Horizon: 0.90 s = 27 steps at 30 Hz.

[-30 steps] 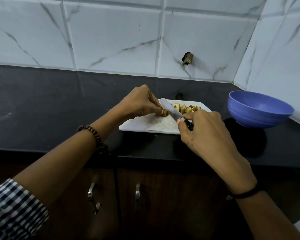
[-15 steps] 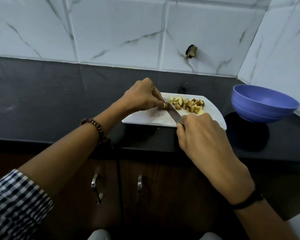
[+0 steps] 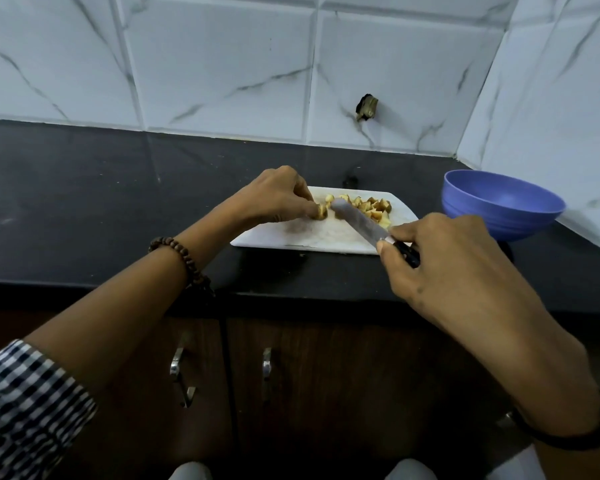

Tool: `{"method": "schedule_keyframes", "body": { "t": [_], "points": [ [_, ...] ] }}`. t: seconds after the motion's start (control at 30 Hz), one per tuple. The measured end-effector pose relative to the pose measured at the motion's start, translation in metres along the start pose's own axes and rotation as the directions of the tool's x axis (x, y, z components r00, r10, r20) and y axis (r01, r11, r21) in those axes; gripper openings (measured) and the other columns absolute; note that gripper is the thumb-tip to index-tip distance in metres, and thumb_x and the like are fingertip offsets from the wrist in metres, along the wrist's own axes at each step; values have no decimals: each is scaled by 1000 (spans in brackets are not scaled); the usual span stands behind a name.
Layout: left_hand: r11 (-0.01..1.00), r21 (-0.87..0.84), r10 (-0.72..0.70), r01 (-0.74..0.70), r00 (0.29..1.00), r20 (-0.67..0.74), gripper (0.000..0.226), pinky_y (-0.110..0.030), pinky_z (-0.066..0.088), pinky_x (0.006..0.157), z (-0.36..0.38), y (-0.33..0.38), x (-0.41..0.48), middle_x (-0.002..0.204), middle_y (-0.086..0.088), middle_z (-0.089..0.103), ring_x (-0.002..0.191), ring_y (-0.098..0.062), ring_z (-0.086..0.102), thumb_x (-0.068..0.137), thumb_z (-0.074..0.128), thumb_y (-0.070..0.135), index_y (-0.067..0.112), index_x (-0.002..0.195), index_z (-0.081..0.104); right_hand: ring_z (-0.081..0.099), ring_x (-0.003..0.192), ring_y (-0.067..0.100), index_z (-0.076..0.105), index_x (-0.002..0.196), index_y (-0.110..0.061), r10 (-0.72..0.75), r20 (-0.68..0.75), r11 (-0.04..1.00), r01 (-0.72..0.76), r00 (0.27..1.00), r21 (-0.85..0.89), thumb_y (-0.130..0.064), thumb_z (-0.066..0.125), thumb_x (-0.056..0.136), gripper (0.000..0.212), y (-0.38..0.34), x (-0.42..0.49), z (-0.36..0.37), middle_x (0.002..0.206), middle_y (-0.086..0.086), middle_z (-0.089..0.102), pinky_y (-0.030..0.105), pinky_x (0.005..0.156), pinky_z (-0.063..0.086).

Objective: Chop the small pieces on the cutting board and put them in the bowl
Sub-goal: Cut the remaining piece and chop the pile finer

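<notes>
While the dark desk [image 3: 84, 202] carries a white cutting board [image 3: 312, 237] beside the blue bowl [image 3: 503, 202], the right hand [image 3: 444, 268] has its grip closed round a knife [image 3: 361, 220], and the left hand [image 3: 274, 199] pinches one of the small pieces [image 3: 322, 212] on the board.

Head camera looks down, close over the counter [image 3: 84, 202].

The flat rectangular cutting board [image 3: 312, 237] is white, its small chopped pieces [image 3: 371, 207] yellow-brown. The round plastic bowl [image 3: 499, 206] is violet-blue. The stone bench [image 3: 84, 202] is black, the wall tiles [image 3: 222, 64] white with grey veins. The sleeve [image 3: 21, 410] is navy-and-white check; the cupboard doors [image 3: 326, 375] are dark brown.
</notes>
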<state>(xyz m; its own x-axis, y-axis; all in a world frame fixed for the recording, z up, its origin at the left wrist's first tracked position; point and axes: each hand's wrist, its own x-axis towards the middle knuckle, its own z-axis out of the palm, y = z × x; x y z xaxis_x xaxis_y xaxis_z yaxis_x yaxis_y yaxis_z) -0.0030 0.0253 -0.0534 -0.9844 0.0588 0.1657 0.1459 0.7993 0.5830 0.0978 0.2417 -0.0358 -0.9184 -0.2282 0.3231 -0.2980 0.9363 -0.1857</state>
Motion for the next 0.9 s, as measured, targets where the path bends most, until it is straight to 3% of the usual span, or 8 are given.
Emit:
{"method": "schedule_keyframes", "body": {
  "t": [0.13, 0.23, 0.37, 0.53, 0.63, 0.73, 0.8, 0.9],
  "points": [
    [1000, 15, 19, -19, 1000, 19, 30, -25, 45, 77, 2, 2, -2, 99, 5, 65, 96, -10, 59, 85, 72, 40, 19, 106, 74, 49, 67, 9, 60, 129, -23, 21, 41, 1000, -20, 999, -13, -42, 50, 99, 37, -3, 8, 12, 83, -1, 47, 24, 56, 41],
    [1000, 13, 13, -13, 1000, -1, 27, -23, 45, 68, 0, -1, -3, 96, 5, 66, 90, -8, 59, 82, 76, 38, 18, 100, 76, 42, 62, 7, 58, 130, -23, 22, 69, 999, -20, 997, -27, -41, 49, 100, 36, -8, 13, 18, 75, -4, 38, 22, 49, 32],
    [990, -131, -63, 52, 995, -80, 18, -24, 40, 45, -11, -13, -3, 96, -6, 71, 50, -11, 46, 83, 77, 31, 16, 93, 74, 41, 62, 6, 60, 123, -21, 3, 80, 1000, -2, 997, -13, -41, 49, 100, 32, -14, 17, 24, 77, -3, 38, 21, 47, 28],
    [954, -300, -72, 25, 987, -147, 16, -52, 56, 71, -20, -22, -6, 84, -16, 72, 42, -10, 51, 78, 82, 26, 13, 85, 74, 52, 71, 12, 65, 112, -23, -112, 44, 990, 108, 993, 87, -42, 48, 99, 29, -29, 15, 38, 85, 1, 53, 24, 48, 30],
    [945, -327, -61, 13, 989, -137, 16, -39, 47, 53, -17, -18, -7, 84, -8, 75, 53, -11, 54, 76, 84, 27, 16, 82, 76, 52, 70, 8, 65, 119, -24, -119, 55, 984, 110, 991, 138, -42, 50, 99, 31, -31, 17, 41, 86, 0, 54, 23, 49, 34],
    [943, -332, -60, 14, 990, -130, 16, -19, 31, 38, -8, -11, -7, 75, -3, 71, 37, 0, 44, 77, 83, 25, 13, 84, 77, 50, 68, 6, 63, 122, -23, -61, 13, 989, 59, 998, 133, -42, 53, 98, 33, -20, 19, 37, 87, -1, 52, 22, 53, 38],
    [951, -310, -47, 3, 990, -136, 17, -25, 44, 39, 0, -8, -4, 79, -4, 73, 53, 1, 59, 76, 84, 27, 13, 85, 77, 48, 65, 5, 63, 123, -23, -16, -8, 993, 16, 1000, 120, -41, 53, 97, 33, -11, 19, 34, 81, -4, 45, 22, 52, 37],
    [969, -245, -46, 13, 991, -127, 15, -39, 58, 76, 10, -7, 1, 84, -2, 76, 90, -18, 70, 75, 84, 30, 19, 84, 78, 50, 64, 7, 63, 123, -22, 27, -29, 993, -23, 999, 112, -41, 53, 98, 34, 1, 21, 30, 79, -1, 49, 22, 49, 35]
  ]
}}
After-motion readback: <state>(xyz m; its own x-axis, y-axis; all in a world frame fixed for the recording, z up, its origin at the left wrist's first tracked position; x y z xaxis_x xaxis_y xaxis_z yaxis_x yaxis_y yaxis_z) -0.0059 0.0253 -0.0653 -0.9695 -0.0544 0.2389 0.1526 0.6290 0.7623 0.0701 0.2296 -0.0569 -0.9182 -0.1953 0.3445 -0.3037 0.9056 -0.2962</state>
